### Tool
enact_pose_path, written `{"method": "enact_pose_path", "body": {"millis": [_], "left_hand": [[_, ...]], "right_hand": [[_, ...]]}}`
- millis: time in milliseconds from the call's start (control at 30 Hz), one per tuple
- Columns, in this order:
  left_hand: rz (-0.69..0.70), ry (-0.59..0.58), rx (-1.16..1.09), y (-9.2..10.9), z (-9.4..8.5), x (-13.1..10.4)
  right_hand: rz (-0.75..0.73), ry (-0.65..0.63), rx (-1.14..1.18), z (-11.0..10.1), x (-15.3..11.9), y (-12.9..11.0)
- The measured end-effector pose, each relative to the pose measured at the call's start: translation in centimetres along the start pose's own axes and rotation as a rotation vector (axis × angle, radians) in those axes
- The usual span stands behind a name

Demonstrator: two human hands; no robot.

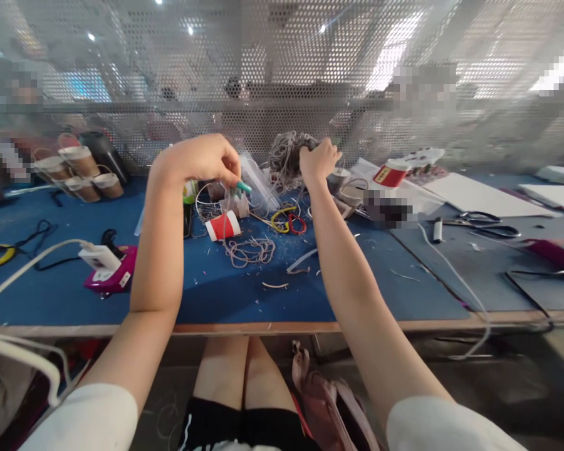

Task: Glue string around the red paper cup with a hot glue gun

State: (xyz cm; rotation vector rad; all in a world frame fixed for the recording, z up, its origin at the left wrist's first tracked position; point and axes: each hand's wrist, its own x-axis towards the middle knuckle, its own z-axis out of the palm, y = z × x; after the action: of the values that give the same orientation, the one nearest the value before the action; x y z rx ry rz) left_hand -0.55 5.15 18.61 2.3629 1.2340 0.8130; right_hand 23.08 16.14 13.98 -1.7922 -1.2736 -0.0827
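Observation:
My left hand [216,161] is bent down at the wrist, its fingers pinched on a small teal-green tapered object [243,186] whose kind I cannot make out. Below it a red and white paper cup [222,226] lies on its side, near a loose tangle of thin cord [251,252]. At the back of the table, my right hand [319,160] is closed on the right side of a bundle of grey cord [286,155]. Its fingertips are partly hidden. Yellow and red-handled scissors [289,220] lie between my forearms.
Paper cups with handles [82,172] stand at the back left. A purple power strip [115,274] with a white plug [99,257] sits beside my left forearm. Black-handled scissors [486,223] and white boards [486,194] lie right. A perforated metal screen [263,69] borders the back.

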Motion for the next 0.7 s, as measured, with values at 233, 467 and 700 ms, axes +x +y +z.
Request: {"method": "enact_pose_path", "body": {"millis": [233, 467, 700], "left_hand": [[-0.068, -0.161, -0.166, -3.8, 3.1, 4.2], [-0.007, -0.032, 0.040, -4.0, 4.8, 6.0], [0.070, 0.620, -0.149, -5.2, 6.5, 7.8]], "right_hand": [[-0.078, 0.059, -0.041, -2.9, -1.9, -1.0], [-0.115, 0.068, 0.049, -4.9, -2.6, -2.0], [-0.060, 0.173, 0.103, -5.8, -3.7, -3.0]]}}
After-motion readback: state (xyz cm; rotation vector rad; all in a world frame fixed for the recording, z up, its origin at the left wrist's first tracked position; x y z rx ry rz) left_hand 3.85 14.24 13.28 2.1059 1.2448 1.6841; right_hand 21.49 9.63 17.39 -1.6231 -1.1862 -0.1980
